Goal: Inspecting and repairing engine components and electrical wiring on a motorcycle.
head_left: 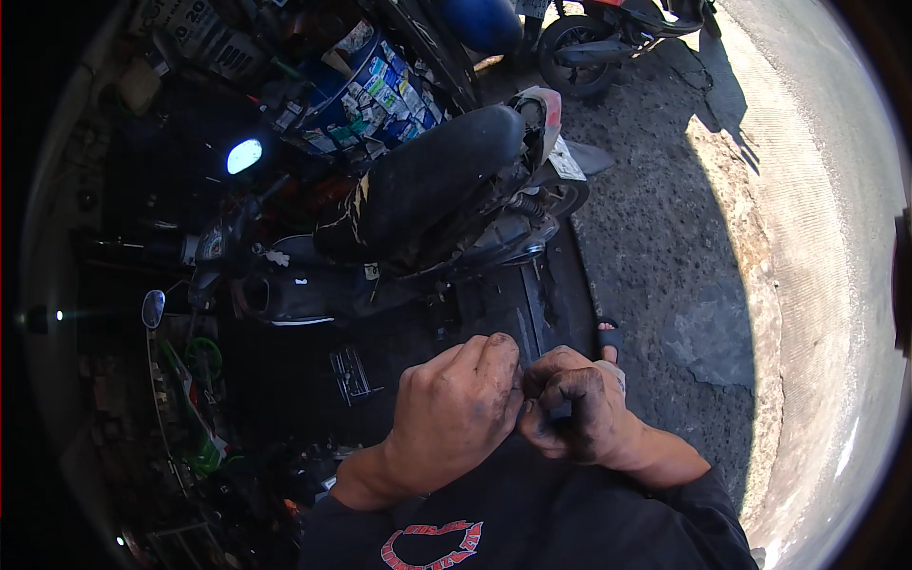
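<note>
My left hand point(458, 408) and my right hand point(584, 413) are drawn up together in front of my dark shirt, knuckles almost touching. The left is curled with its back toward me, its fingertips hidden. Blackened with grime, the fingers of the right bend round toward the thumb, leaving a small gap in the curl. Whatever is pinched between them, if anything, cannot be made out. Beyond the hands stands a motorcycle point(418, 190) with a torn black seat. Several slim metal tools point(352, 375) lie on the dark floor left of my left hand.
A blue drum point(380, 90) covered in labels stands behind the motorcycle. Another motorcycle point(579, 52) is parked at the far right, and a green and white one point(195, 418) at the left. Rough concrete point(646, 237) runs into sunlit pavement. A sandalled foot point(608, 340) shows beyond my right hand.
</note>
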`<state>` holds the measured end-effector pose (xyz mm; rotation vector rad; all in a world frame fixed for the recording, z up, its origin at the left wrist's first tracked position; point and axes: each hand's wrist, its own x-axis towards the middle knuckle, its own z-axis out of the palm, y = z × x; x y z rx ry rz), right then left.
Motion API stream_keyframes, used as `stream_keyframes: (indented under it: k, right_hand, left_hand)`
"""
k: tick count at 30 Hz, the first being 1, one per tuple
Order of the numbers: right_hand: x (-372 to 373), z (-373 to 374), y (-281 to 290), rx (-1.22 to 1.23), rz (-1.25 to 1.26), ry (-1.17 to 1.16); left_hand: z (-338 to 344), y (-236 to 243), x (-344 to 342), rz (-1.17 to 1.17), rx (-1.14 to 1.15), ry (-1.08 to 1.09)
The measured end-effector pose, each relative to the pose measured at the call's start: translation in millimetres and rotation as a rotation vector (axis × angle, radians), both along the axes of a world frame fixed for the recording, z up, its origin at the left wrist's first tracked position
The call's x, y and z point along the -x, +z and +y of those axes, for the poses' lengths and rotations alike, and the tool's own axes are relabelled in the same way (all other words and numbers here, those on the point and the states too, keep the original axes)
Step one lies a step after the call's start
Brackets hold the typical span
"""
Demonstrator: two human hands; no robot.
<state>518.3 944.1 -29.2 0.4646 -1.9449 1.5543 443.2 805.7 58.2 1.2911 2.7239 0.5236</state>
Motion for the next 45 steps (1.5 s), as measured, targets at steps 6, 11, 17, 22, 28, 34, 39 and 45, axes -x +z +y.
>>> stream_keyframes:
  k: [6, 11, 17, 22, 28, 34, 39, 45]
  right_hand:
    - [-1.7, -2.2, -4.0, 0.114, -0.064, -0.020]
    - [-4.6, -0.8, -7.6, 0.213, -0.088, 0.004]
    - [-5.5, 9.0, 5.0, 0.092, -0.146, 0.049]
    - [-6.3, 7.0, 1.2, 0.116, -0.188, 0.038]
    - [-2.1, 10.4, 5.9, 0.047, -0.181, 0.025]
    - [0.4, 9.4, 11.1, 0.036, -0.198, 0.026]
    - [5.0, 7.8, 10.9, -0.034, -0.148, 0.019]
    - [9.0, 5.8, 0.7, 0.020, -0.111, -0.039]
  left_hand:
    - [1.5, 1.2, -0.2, -0.027, -0.045, -0.003]
    - [1.5, 1.8, 1.7, -0.082, -0.051, -0.022]
    - [3.9, 4.5, 3.5, -0.083, 0.042, -0.055]
    - [7.2, 2.0, 2.6, -0.016, 0.080, -0.088]
    - [9.9, 5.9, 5.6, -0.014, 0.131, -0.121]
    - [12.2, 3.6, 6.8, -0.002, 0.186, -0.107]
    - [11.6, 1.1, 8.7, 0.040, 0.174, -0.089]
    - [11.9, 2.2, 13.9, -0.048, 0.150, -0.096]
